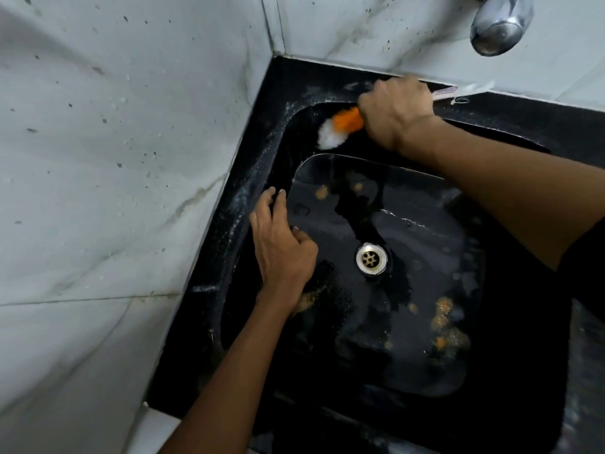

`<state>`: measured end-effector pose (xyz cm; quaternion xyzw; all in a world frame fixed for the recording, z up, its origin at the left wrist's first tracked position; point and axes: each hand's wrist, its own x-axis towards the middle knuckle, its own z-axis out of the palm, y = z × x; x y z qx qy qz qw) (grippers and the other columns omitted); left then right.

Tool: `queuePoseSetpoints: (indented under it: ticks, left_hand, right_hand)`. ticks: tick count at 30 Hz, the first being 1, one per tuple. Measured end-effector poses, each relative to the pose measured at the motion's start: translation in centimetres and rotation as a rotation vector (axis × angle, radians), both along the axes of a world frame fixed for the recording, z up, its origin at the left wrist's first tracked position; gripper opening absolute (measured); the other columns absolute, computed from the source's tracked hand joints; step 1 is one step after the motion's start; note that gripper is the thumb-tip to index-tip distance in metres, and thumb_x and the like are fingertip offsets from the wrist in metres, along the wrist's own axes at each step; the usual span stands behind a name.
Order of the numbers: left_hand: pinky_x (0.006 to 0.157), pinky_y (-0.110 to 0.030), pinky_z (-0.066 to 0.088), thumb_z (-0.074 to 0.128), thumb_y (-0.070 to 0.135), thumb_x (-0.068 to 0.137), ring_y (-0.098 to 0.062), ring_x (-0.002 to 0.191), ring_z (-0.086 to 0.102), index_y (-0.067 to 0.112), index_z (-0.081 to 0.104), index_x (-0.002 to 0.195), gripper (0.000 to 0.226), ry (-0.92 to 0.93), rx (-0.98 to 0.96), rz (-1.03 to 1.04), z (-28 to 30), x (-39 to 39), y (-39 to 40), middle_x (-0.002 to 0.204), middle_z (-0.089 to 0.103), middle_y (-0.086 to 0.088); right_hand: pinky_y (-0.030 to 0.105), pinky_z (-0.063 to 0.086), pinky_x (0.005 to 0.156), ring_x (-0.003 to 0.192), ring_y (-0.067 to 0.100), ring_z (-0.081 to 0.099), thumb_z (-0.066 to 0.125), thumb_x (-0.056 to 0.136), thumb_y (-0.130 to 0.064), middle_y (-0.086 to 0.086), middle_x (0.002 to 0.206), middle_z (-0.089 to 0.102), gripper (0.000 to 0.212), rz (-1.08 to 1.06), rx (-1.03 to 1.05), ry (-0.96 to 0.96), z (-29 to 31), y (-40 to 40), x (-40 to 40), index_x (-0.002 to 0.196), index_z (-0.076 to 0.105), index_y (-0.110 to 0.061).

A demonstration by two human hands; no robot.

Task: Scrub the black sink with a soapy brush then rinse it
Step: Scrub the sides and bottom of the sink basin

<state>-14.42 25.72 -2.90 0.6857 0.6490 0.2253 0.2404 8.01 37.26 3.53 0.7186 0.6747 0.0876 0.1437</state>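
The black sink [248, 178] fills the middle of the view, set in a corner of pale tiled walls, with a metal drain [371, 258] in its floor. My right hand [397, 111] grips a brush [337, 129] with orange and white bristles, pressed against the sink's far inner wall near the back left corner. The brush handle end [543, 92] sticks out past my fist. My left hand [281, 244] rests on the sink's left inner wall, fingers spread and loosely bent, holding nothing. Orange-brown residue [447, 319] spots the wet sink floor.
A chrome tap spout [499, 26] hangs over the sink at the top right. Speckled marble-look tiles [114, 158] close in on the left and back. White foam flecks line the sink's rim near the back left corner.
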Motion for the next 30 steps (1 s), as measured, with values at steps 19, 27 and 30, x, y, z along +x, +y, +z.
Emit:
queuePoseSetpoints:
  ticks: [19,27,30]
  left_hand:
    - [0.121,-0.022,0.015,0.06,0.012,0.088,-0.011,0.148,0.019,0.015,0.033,0.152,0.07,-0.028,-0.38,-0.278,-2.1,0.9,-13.8,0.16,0.025,0.005]
    - [0.123,-0.028,0.017,0.058,0.018,0.089,-0.014,0.149,0.016,0.015,0.029,0.154,0.071,0.021,-0.38,-0.384,-2.3,1.4,-14.9,0.161,0.022,0.001]
    - [0.121,-0.022,0.014,0.059,0.018,0.089,-0.013,0.149,0.016,0.015,0.028,0.154,0.072,0.011,-0.369,-0.37,-2.4,1.4,-14.8,0.161,0.022,0.001]
  right_hand:
    - [0.037,0.046,0.073,0.094,0.038,0.064,0.051,0.09,-0.012,0.017,0.102,0.065,0.023,-0.033,-0.1,-0.151,2.1,-4.7,4.9,0.106,0.067,-0.009]
    - [0.028,0.037,0.074,0.098,0.026,0.064,0.053,0.09,-0.012,0.012,0.102,0.07,0.023,-0.288,-0.233,-0.235,2.1,-5.7,5.1,0.107,0.069,-0.01]
    - [0.032,0.041,0.07,0.097,0.033,0.065,0.054,0.09,-0.01,0.014,0.102,0.067,0.021,-0.134,-0.098,-0.152,1.0,-5.0,4.1,0.104,0.069,-0.009]
